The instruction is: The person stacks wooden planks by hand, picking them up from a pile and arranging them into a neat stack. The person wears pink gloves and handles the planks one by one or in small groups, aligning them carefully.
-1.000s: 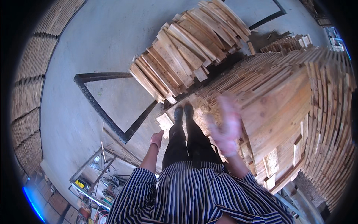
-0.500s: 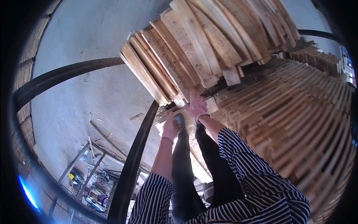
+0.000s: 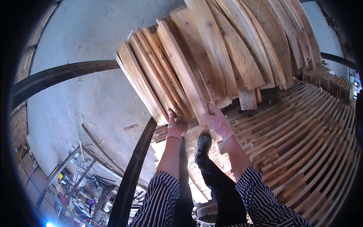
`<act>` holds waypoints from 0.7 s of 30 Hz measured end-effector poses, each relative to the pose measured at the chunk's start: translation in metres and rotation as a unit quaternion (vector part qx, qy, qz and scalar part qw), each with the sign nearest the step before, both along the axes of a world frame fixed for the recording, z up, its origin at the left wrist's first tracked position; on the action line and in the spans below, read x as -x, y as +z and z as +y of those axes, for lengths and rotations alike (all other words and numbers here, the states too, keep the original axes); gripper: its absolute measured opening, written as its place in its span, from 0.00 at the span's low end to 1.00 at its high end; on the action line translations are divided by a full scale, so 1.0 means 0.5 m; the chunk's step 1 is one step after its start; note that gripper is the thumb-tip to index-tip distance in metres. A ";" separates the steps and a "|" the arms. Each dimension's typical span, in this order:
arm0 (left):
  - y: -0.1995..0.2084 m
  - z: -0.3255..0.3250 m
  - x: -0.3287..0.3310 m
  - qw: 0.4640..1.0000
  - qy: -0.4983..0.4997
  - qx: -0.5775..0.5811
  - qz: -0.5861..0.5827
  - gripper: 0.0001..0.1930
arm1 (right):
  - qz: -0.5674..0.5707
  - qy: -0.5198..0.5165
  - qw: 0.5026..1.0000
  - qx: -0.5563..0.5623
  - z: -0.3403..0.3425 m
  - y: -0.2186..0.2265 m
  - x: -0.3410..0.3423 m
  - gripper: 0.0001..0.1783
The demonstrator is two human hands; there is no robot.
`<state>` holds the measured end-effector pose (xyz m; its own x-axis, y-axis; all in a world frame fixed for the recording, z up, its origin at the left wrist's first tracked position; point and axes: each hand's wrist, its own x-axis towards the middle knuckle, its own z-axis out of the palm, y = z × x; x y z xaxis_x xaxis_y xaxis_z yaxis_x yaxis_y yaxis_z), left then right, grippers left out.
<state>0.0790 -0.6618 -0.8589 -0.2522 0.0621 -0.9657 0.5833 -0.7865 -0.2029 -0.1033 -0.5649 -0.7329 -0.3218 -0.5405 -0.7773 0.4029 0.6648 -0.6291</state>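
Observation:
Both my hands wear pink knit gloves at the near edge of a raised stack of wooden boards (image 3: 219, 49). My right hand (image 3: 218, 122) grips the near end of a long plank (image 3: 181, 64), thumb on its side. That plank lies on the stack, slanting from upper left to lower right. My left hand (image 3: 177, 125) is closed around the near end of a narrow board (image 3: 157, 72), just left of the plank. Its thumb shows on top; its other fingers are partly hidden.
Dark metal bars (image 3: 134, 170) frame the stack on the left. Low rows of stacked slats (image 3: 302, 143) spread out at the right. My shoe (image 3: 204, 143) is below the stack's edge. A metal rack with cluttered tools (image 3: 83, 189) stands at lower left on the concrete floor (image 3: 90, 102).
My right hand has moved right and now grips the plank's end. My left hand has come up to the board ends. The view has shifted, and one foot shows further forward.

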 end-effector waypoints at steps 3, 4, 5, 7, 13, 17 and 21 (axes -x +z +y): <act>0.024 0.006 -0.068 0.990 -0.044 0.074 0.108 0.18 | -0.063 -0.064 0.996 0.007 -0.028 0.157 0.016 0.39; 0.041 0.011 -0.086 0.989 -0.082 0.074 0.101 0.18 | -0.055 -0.058 0.997 0.020 -0.027 0.187 0.005 0.39; 0.068 0.006 -0.073 0.984 -0.129 0.071 0.101 0.19 | 0.093 0.015 0.993 0.073 -0.016 0.187 0.000 0.40; 0.149 0.007 -0.037 0.983 -0.121 0.138 -0.010 0.25 | 0.253 0.095 0.959 0.087 -0.014 0.195 -0.020 0.41; 0.396 -0.002 0.023 0.957 -0.146 0.242 -0.064 0.34 | 0.086 0.081 0.992 0.048 -0.165 0.173 -0.021 0.56; 0.466 -0.043 0.017 0.935 -0.240 0.243 -0.093 0.32 | -0.175 -0.002 0.984 0.029 -0.257 0.239 0.040 0.45; 0.432 -0.092 0.023 0.923 -0.284 0.258 0.008 0.33 | -0.117 0.074 0.989 0.049 -0.269 0.243 0.075 0.35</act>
<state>0.0677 -0.7078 -0.6430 -0.3354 -0.2779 -0.9001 0.0464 -0.9592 0.2789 -0.1407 -0.6994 -0.6116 -0.0505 -0.6447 -0.7628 0.4477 0.6681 -0.5943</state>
